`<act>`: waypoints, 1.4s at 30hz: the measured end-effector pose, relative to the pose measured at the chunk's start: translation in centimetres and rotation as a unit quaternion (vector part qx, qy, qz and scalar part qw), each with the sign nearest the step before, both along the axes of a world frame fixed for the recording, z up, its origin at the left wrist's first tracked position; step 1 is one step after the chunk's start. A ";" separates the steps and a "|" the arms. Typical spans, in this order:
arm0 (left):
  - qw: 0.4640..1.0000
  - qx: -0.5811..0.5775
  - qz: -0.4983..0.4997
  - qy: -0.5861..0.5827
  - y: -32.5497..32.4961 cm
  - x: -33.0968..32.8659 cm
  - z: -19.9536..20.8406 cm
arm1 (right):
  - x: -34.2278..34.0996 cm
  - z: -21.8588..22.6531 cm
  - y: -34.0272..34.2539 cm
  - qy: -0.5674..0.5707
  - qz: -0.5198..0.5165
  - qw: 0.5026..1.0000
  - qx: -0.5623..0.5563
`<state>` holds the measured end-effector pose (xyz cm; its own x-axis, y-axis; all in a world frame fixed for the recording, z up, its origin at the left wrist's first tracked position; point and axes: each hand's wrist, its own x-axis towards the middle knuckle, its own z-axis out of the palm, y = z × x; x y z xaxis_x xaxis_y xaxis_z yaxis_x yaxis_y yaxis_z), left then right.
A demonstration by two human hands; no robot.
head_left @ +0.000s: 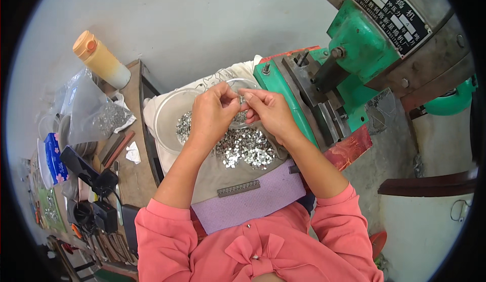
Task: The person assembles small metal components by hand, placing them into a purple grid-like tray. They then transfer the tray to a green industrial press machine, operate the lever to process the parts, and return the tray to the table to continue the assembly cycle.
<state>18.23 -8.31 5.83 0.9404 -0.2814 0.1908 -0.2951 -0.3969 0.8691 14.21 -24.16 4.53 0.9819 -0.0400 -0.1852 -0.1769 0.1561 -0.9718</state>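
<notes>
My left hand (215,110) and my right hand (271,110) meet above the work surface, fingertips pinched together around a tiny shiny metal piece (242,99). Its exact shape is too small to make out. Just below them lies a loose heap of small silvery metal pieces (248,149) on a grey-beige cloth. To the left stands a round clear tub (163,114) with more such pieces inside, partly covered by my left hand. Another clear round container (242,83) sits behind my fingers, largely hidden. Nearer my body, a dark slotted metal strip (238,188) rests by a purple textured mat (248,201).
A green press machine (283,97) with steel tooling (329,120) stands close on the right. On the left, a wooden table (144,173) carries a yellow bottle (104,61), a plastic bag of metal bits (96,115), a blue tissue pack (54,158) and black adapters (105,216).
</notes>
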 end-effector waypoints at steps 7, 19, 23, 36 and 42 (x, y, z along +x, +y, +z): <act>0.975 -0.177 -0.034 0.128 0.5 -0.4 0.5 | -0.2 0.3 0.2 -0.007 -0.021 0.995 0.095; 0.998 -0.034 0.012 0.055 0.8 -1.0 0.3 | 0.9 0.3 0.6 -0.023 -0.046 0.998 -0.041; 0.993 0.088 0.010 -0.083 1.2 -1.4 0.4 | 1.5 -0.3 0.2 -0.064 -0.049 0.986 -0.147; 0.996 0.039 -0.049 -0.057 9.0 -12.3 -0.4 | -9.5 -2.0 1.7 -0.207 0.139 0.898 -0.364; 0.995 0.083 -0.049 0.039 10.4 -16.3 -3.6 | -10.5 -4.7 2.1 -0.331 0.124 0.806 -0.475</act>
<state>1.92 2.07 2.21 0.9167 -0.3948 0.0616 -0.2739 -0.5087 0.8162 3.68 -22.10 -0.13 0.8523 0.3581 0.3813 0.5185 -0.6744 -0.5257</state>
